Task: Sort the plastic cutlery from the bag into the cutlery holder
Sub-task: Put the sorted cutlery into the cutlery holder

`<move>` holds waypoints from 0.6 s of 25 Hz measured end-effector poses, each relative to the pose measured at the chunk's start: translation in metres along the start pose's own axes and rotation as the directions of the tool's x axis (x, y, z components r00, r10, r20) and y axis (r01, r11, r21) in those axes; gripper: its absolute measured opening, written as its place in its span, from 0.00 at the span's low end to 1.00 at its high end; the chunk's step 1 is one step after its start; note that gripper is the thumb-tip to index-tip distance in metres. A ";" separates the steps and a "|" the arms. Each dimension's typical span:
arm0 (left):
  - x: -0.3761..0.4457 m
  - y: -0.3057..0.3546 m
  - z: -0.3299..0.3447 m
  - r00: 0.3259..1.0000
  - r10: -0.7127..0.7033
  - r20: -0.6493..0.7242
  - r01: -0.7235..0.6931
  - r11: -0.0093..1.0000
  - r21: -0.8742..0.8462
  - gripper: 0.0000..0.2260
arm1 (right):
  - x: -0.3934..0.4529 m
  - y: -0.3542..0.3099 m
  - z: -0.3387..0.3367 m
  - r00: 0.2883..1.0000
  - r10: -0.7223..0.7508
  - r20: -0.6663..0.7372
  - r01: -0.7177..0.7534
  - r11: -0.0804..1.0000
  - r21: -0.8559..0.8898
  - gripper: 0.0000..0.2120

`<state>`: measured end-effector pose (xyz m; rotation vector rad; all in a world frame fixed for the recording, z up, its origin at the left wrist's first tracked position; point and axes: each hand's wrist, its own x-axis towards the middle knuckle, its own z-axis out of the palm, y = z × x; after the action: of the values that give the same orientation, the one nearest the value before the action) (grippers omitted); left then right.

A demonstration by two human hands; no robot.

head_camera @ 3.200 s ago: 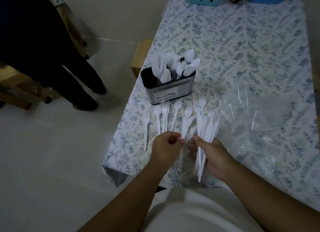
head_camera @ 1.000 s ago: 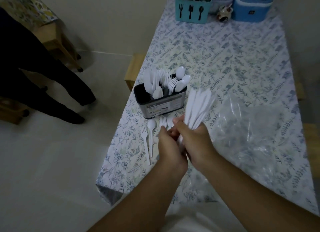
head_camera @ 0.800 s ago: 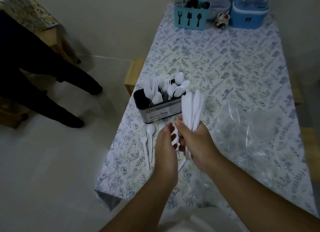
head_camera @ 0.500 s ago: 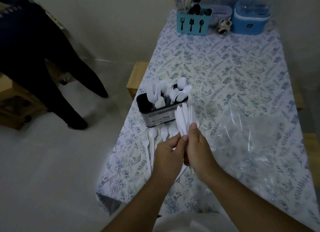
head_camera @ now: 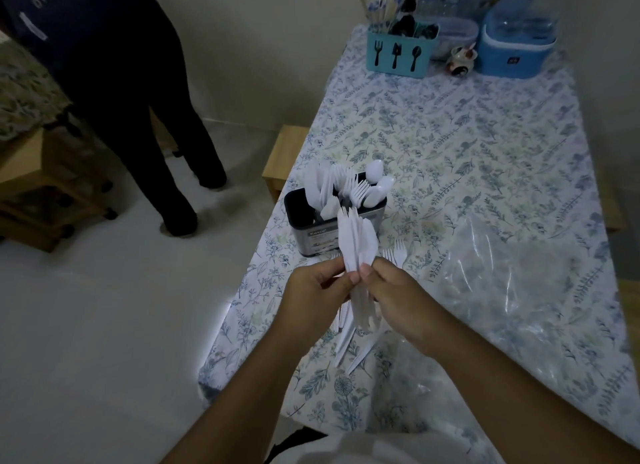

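Observation:
A bundle of white plastic knives (head_camera: 358, 245) stands upright between both my hands, just in front of the cutlery holder (head_camera: 322, 235). My left hand (head_camera: 313, 294) and my right hand (head_camera: 398, 297) both grip the bundle at its middle. The dark, steel-fronted holder carries white knives, forks and spoons in its compartments. A few loose white forks (head_camera: 398, 252) lie on the cloth behind my right hand. The clear plastic bag (head_camera: 519, 276) lies flat to the right.
The table has a floral cloth (head_camera: 450, 134); its left edge is close to the holder. At the far end stand a teal utensil caddy (head_camera: 398, 53), a small figurine (head_camera: 460, 62) and a blue container (head_camera: 512, 53). A person in dark clothes (head_camera: 114, 83) stands at left beside a wooden stool (head_camera: 282, 155).
The knife bundle has swung from leaning right to upright and come nearer the holder. My left hand has closed onto it beside my right. The person at left has stepped closer.

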<state>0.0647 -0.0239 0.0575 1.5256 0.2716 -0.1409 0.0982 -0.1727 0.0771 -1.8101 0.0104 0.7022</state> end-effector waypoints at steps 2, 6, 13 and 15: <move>0.000 0.000 -0.009 0.999 0.034 -0.002 -0.034 0.999 0.014 0.13 | 0.004 -0.009 -0.002 0.998 -0.051 0.023 0.053 0.993 -0.103 0.10; 0.008 0.007 -0.033 0.985 0.169 -0.043 -0.162 0.977 0.138 0.13 | 0.017 -0.033 0.003 0.981 -0.172 0.093 0.189 0.956 -0.226 0.12; 0.058 0.060 -0.087 0.905 0.425 -0.032 -0.404 0.879 0.254 0.14 | 0.065 -0.102 0.015 0.933 -0.359 0.010 0.345 0.888 -0.305 0.11; 0.075 0.064 -0.096 0.893 0.449 -0.034 -0.426 0.868 0.255 0.15 | 0.076 -0.111 0.018 0.923 -0.381 -0.061 0.352 0.896 -0.273 0.10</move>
<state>0.1448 0.0800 0.0970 1.8018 -0.0290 0.2696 0.1911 -0.0916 0.1350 -2.0231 -0.3559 0.3401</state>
